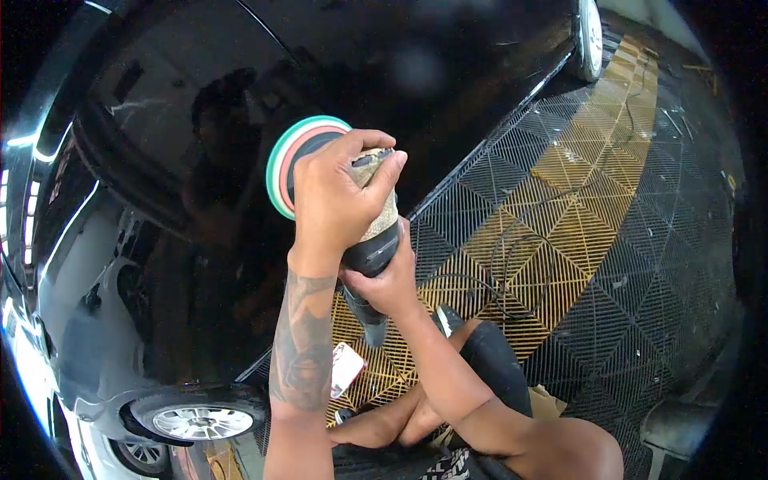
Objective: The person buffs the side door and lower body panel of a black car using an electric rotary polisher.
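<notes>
A polishing machine (374,254) with a round green, white and red pad (282,164) is held up against the glossy black car door (432,88). My left hand (340,184) wraps over the machine's head, just behind the pad, on a tan covering. Lower down, my right hand (388,276) closes round the dark body of the machine. The pad's rim faces the panel; whether its whole face touches cannot be seen. Dark reflections show in the paint around the pad.
Black and yellow grating tiles (576,208) cover the floor. A dark cable (500,264) loops over them. One car wheel (204,422) is at the lower left, another (590,40) at the top right. A white object (346,370) lies near my crossed legs. A grey stool (680,428) stands lower right.
</notes>
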### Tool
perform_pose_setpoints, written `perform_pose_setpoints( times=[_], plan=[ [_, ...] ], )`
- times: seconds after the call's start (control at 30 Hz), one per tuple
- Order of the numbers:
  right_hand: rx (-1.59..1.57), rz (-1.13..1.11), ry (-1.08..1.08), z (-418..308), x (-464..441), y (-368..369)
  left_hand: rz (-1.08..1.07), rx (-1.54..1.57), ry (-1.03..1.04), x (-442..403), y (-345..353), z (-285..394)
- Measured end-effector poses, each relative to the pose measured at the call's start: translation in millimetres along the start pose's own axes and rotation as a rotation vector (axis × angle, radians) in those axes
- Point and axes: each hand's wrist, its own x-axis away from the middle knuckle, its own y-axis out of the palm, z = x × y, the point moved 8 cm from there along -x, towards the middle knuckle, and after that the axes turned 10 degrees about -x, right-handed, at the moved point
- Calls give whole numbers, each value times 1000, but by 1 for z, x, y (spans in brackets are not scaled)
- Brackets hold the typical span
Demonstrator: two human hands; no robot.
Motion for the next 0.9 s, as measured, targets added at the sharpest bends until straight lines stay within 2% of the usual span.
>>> perform_pose_setpoints(
  times=[0.03, 0.1, 0.17, 0.33, 0.43, 0.57, 0.63, 0.7, 0.8, 0.83, 0.9],
  plan=[
    [-1, -4, -4, 1, 1, 0, -40, 10, -39, -1, 1, -1],
    [64, 43, -22, 12, 8, -9, 22, -13, 61, 3, 9, 5],
    [61, 48, -20, 32, 19, -19, -50, -37, 37, 17, 28, 0],
    [-50, 43, 27, 50, 22, -28, -31, -20, 25, 25, 35, -5],
    [-48, 17, -12, 18, -2, -14, 61, -30, 77, 3, 6, 7],
    [101, -20, -112, -26, -29, 1, 68, 8, 18, -24, -24, 14],
    [9, -11, -84, -23, -28, 3, 97, 37, 37, -26, -24, 15],
    [8, 24, -94, -15, -13, -1, 43, 16, 27, -15, -11, 10],
    [-31, 75, 49, 26, 26, -10, -107, -67, -16, 18, 20, 0],
    [-33, 84, 98, 39, 40, -13, -112, -102, 61, 30, 29, -2],
    [-44, 102, 150, 58, 71, -20, -191, -86, -53, 61, 52, -20]
  ],
)
